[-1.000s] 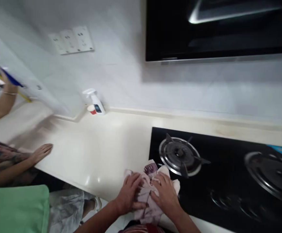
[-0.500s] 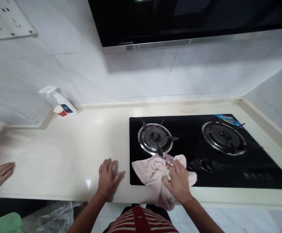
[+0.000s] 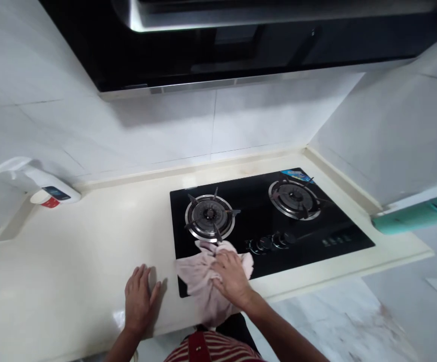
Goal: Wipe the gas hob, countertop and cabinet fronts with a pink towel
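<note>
My right hand (image 3: 229,275) presses a bunched pale pink cloth (image 3: 198,274) against the black glass gas stove (image 3: 246,201), with its fingers curled into the fabric. The cloth lies over the front left corner of the stove, just below the left burner (image 3: 210,215), and its lower end hangs over the counter's front edge. My left hand (image 3: 138,296) rests on the cream countertop (image 3: 101,251) left of the stove, holding nothing, thumb apart from the fingers.
A white spray bottle (image 3: 55,186) leans at the back left beside a red and white cup (image 3: 45,199). Control knobs (image 3: 267,243) and a right burner (image 3: 294,197) are on the stove. A dark range hood (image 3: 218,50) overhangs it. A green roll-like object (image 3: 418,213) sits far right.
The view has turned to the right, so the green object shows and another person's hand at the left has left the picture. My right hand still holds the cloth near the left burner.
</note>
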Motion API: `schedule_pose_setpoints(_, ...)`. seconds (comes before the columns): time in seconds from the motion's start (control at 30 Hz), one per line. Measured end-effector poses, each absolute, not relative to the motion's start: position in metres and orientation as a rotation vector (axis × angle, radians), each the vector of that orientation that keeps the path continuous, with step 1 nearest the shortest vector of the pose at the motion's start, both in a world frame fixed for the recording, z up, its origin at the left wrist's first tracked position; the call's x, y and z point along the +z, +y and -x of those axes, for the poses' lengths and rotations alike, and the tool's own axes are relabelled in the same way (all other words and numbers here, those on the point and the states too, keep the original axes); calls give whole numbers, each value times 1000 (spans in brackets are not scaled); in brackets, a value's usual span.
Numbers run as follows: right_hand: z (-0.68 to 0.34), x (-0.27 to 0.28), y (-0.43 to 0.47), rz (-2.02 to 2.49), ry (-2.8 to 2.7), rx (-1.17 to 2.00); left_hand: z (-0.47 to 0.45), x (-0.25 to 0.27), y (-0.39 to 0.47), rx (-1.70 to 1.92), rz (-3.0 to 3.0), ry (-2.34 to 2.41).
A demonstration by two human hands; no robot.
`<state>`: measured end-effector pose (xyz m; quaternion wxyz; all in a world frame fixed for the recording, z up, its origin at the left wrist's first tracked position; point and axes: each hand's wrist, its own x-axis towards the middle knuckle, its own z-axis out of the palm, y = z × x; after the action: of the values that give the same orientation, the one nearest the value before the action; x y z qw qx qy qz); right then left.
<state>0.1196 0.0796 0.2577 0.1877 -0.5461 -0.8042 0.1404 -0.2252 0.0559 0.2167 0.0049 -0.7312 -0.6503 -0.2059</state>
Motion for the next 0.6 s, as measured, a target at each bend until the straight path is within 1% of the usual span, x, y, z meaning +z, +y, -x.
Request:
schedule_pose_setpoints(0.13,-167,249,75,1693,-2004,197,225,216,57,-599,2290,-2057)
schedule_pose_setpoints(0.27,-162,249,83,1808,-1917,72,224,217,58,-566,2300,-2052)
schedule_pose_setpoints(0.43,-148,260,125,2078,-1932,139,225,216,59,-557,2296,-2020)
schedule_pose_setpoints(0.6,-170,265,185,2287,-1802,207,224,217,59,-585,2296,-2027)
